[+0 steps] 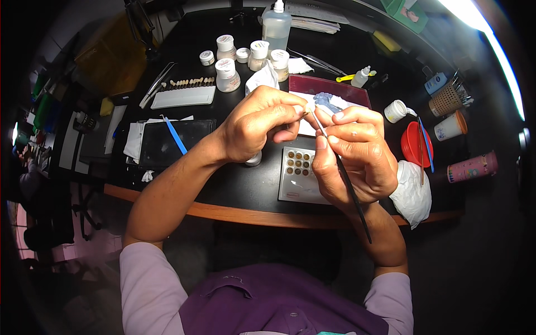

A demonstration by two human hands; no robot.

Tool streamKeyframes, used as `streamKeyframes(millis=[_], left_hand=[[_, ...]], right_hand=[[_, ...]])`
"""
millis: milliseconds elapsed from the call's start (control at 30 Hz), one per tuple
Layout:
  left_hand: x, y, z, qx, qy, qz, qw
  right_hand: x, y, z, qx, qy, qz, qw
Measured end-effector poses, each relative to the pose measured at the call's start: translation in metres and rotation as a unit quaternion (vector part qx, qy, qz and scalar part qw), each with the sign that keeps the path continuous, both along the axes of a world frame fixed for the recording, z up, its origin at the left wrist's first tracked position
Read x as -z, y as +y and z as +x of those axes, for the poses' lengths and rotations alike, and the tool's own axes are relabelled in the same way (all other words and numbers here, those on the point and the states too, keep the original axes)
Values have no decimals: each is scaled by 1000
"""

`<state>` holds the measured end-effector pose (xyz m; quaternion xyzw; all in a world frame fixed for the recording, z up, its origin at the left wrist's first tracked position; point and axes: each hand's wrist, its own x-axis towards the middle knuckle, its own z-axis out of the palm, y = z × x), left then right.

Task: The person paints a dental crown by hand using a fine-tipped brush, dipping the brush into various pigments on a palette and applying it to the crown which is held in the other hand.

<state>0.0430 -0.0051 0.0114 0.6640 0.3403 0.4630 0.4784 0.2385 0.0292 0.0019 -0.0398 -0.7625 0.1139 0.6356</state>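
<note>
Between the pinched fingertips of my left hand is a small whitish piece, which looks like a dental crown; its detail is too small to make out. My right hand grips a thin brush with a black handle, pen-like, its handle end pointing down toward me. The brush tip meets the crown or lies very close to it. Below the hands is a grey palette with rows of brownish wells, partly hidden by my right hand. Behind my fingers lies a dark red flat case with crumpled blue material.
White-lidded powder jars and a clear bottle stand at the back. Left are a tooth shade guide, tweezers and a blue-handled tool. Right are a red bowl, crumpled white tissue and a pink cylinder.
</note>
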Motion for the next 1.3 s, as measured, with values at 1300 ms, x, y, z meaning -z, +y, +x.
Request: streamKeyframes(millis=[1300], left_hand=[[0,-1,-3,5,14,4,1000]], right_hand=[[3,-1,-2,-7,5,-12,1000]])
